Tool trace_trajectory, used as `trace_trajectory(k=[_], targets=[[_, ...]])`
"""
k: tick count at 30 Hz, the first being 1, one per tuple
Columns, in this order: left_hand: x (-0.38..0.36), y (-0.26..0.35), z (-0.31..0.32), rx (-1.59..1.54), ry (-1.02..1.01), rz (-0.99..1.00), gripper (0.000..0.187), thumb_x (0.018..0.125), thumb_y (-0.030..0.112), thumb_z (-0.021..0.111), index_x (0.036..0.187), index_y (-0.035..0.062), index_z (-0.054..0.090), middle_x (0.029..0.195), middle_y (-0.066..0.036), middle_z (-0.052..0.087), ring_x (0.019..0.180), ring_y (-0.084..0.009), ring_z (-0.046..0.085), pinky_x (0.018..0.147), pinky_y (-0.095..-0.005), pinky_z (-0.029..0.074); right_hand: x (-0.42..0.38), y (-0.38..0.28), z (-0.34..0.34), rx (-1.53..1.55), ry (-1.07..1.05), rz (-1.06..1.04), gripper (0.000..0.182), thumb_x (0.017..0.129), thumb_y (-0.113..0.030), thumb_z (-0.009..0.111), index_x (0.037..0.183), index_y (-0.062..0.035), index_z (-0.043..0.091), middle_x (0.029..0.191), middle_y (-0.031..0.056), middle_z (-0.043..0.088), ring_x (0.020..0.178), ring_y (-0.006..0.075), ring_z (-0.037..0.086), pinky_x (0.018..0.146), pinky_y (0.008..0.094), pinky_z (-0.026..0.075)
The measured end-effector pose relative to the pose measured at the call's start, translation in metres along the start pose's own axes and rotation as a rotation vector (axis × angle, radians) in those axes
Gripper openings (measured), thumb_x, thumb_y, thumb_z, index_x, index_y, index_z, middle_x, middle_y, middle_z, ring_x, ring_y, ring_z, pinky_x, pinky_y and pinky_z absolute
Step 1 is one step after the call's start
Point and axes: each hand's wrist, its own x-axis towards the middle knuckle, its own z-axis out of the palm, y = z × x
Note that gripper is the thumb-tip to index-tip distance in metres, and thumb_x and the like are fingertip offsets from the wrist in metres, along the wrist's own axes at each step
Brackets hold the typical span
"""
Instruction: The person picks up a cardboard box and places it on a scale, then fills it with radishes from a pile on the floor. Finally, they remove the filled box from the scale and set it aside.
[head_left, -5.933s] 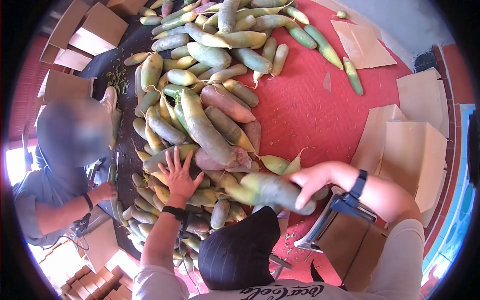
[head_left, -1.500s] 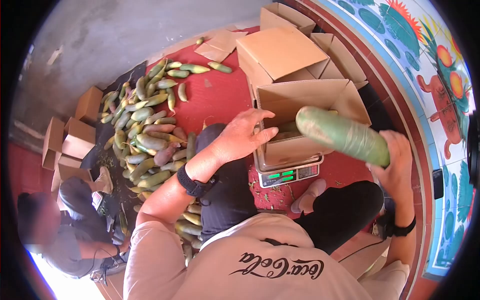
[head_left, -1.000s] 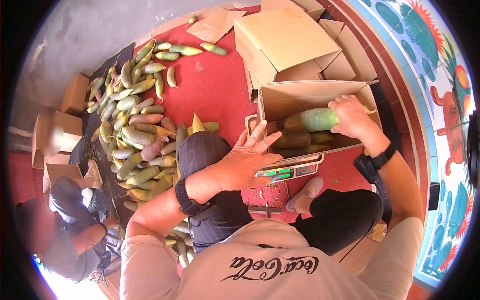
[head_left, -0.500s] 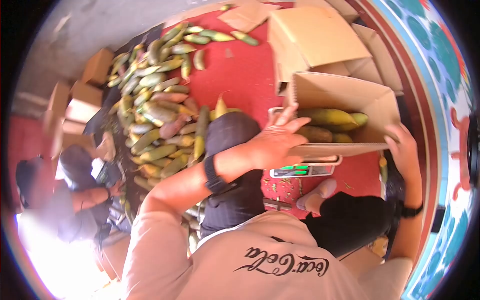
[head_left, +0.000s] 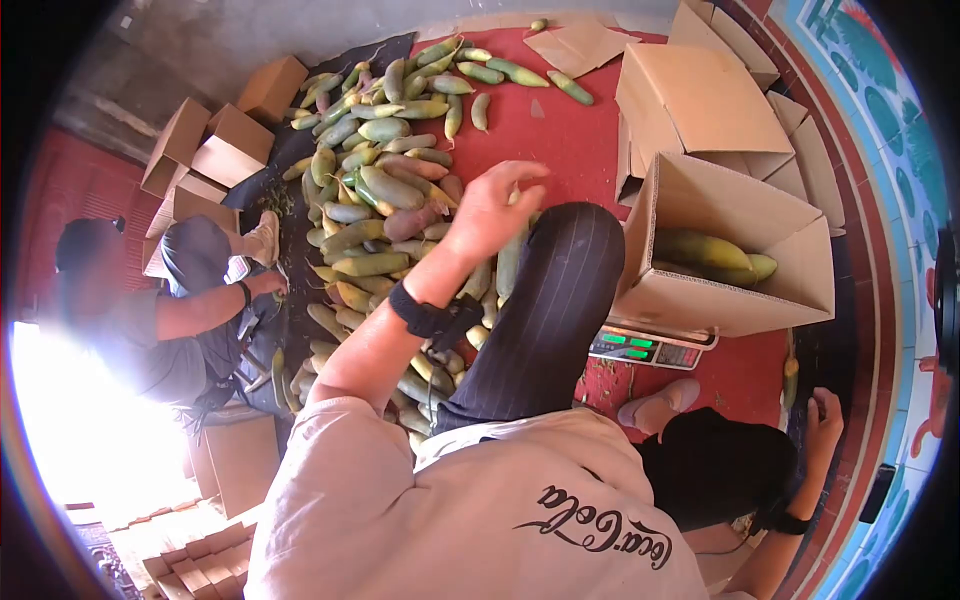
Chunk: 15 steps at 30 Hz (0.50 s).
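Observation:
My left hand (head_left: 492,212) is over the right edge of the gourd pile (head_left: 385,185), beside my raised knee. Its fingers are bent, thumb apart, with the pale tip of a gourd showing between them; no firm grip shows. Below that hand stretches a long grey-green gourd (head_left: 509,265), partly hidden by the knee. My right hand (head_left: 824,428) hangs low at the right with loosely curled fingers and nothing visible in it. An open cardboard box (head_left: 730,308) holds yellow-green gourds (head_left: 705,252) and rests on a scale (head_left: 655,347) with green digits.
Another person (head_left: 180,310) sits at the left, one hand near the pile. Large cardboard boxes (head_left: 700,100) stand behind the open one, and smaller boxes (head_left: 232,145) are at the left. Red floor covering (head_left: 540,130) shows between pile and boxes. A tiled wall (head_left: 905,180) runs along the right.
Both my hands have left the open box. The left moved leftward to the gourd pile, and the right dropped down at my side. The whole view has shifted, with the scene further right.

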Motion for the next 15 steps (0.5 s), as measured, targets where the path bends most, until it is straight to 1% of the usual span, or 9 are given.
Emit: trace_trajectory(k=[2,5,7,8,10,11,12,14,15], targets=[[-0.005,-0.036,-0.02,0.097,0.019,-0.084,0.026,0.085,0.01,0.057,0.11,0.0003,0.058,0.097,-0.007,0.062,0.089,-0.0138,0.058,0.081,-0.0274,0.046,-0.007,0.001,0.002,-0.006,0.004,0.005,0.018,0.08,0.003,0.055,0.097,0.0033,0.057,0.09,0.0164,0.058,0.085,0.029,0.06,0.076,0.0318,0.046],[-0.012,-0.131,-0.039,-0.044,0.068,-0.248,0.028,0.085,0.011,0.056,0.11,-0.0009,0.057,0.093,-0.007,0.063,0.085,-0.0128,0.058,0.076,-0.0259,0.046,-0.016,0.002,0.01,0.002,0.0,0.048,0.017,0.079,0.003,0.055,0.096,0.0037,0.056,0.09,0.0172,0.058,0.085,0.0306,0.06,0.076,0.0334,0.046],[-0.02,-0.178,-0.053,-0.09,0.168,-0.516,0.031,0.08,0.019,0.061,0.106,0.0021,0.061,0.099,-0.012,0.065,0.091,-0.0246,0.062,0.08,-0.0307,0.047,-0.021,0.004,0.019,0.015,-0.003,0.086,0.016,0.079,0.003,0.055,0.095,0.0038,0.057,0.089,0.0174,0.058,0.085,0.0313,0.06,0.076,0.0343,0.046],[-0.02,-0.197,-0.058,-0.091,0.172,-0.515,0.031,0.08,0.019,0.061,0.106,0.0021,0.061,0.099,-0.012,0.065,0.091,-0.0246,0.062,0.08,-0.0307,0.047,-0.024,0.005,0.024,-0.032,-0.004,0.062,0.016,0.079,0.003,0.055,0.095,0.0035,0.057,0.088,0.0176,0.058,0.084,0.032,0.06,0.075,0.035,0.046],[-0.02,-0.242,-0.067,0.072,0.182,-0.689,0.037,0.079,0.025,0.062,0.11,0.0041,0.061,0.106,-0.014,0.063,0.099,-0.0258,0.06,0.086,-0.032,0.046,-0.021,0.002,0.029,-0.081,-0.005,0.036,0.016,0.078,0.003,0.056,0.094,0.0032,0.057,0.087,0.0178,0.058,0.083,0.0326,0.06,0.075,0.0356,0.046],[-0.022,-0.302,-0.071,0.019,0.179,-0.685,0.05,0.076,0.031,0.064,0.119,0.007,0.056,0.111,-0.017,0.061,0.105,-0.0286,0.058,0.091,-0.034,0.044,-0.019,-0.004,0.03,-0.101,-0.005,0.047,0.016,0.078,0.003,0.056,0.094,0.0031,0.057,0.087,0.0177,0.058,0.083,0.0334,0.059,0.075,0.0364,0.046],[-0.017,-0.296,-0.073,0.018,0.179,-0.685,0.05,0.076,0.031,0.064,0.119,0.007,0.056,0.111,-0.017,0.061,0.105,-0.0286,0.058,0.091,-0.034,0.044,-0.016,-0.008,0.031,-0.121,-0.005,0.059,0.017,0.077,0.003,0.056,0.094,0.0029,0.057,0.086,0.0177,0.059,0.082,0.0341,0.059,0.074,0.0373,0.046],[-0.007,-0.269,-0.079,0.409,0.109,-0.816,0.06,0.074,0.034,0.065,0.128,0.0115,0.049,0.117,-0.02,0.057,0.111,-0.0309,0.054,0.095,-0.0352,0.042,-0.014,-0.003,0.034,-0.131,-0.014,0.073,0.016,0.077,0.003,0.057,0.093,0.0029,0.057,0.086,0.0179,0.058,0.082,0.0349,0.059,0.074,0.0375,0.046],[-0.001,-0.277,-0.08,0.466,0.045,-0.856,0.071,0.074,0.038,0.063,0.136,0.0162,0.037,0.122,-0.022,0.053,0.114,-0.0333,0.051,0.097,-0.0368,0.04,-0.013,-0.001,0.036,-0.142,-0.027,0.089,0.016,0.077,0.002,0.057,0.093,0.0029,0.057,0.087,0.0181,0.058,0.082,0.0357,0.059,0.073,0.0378,0.046]])
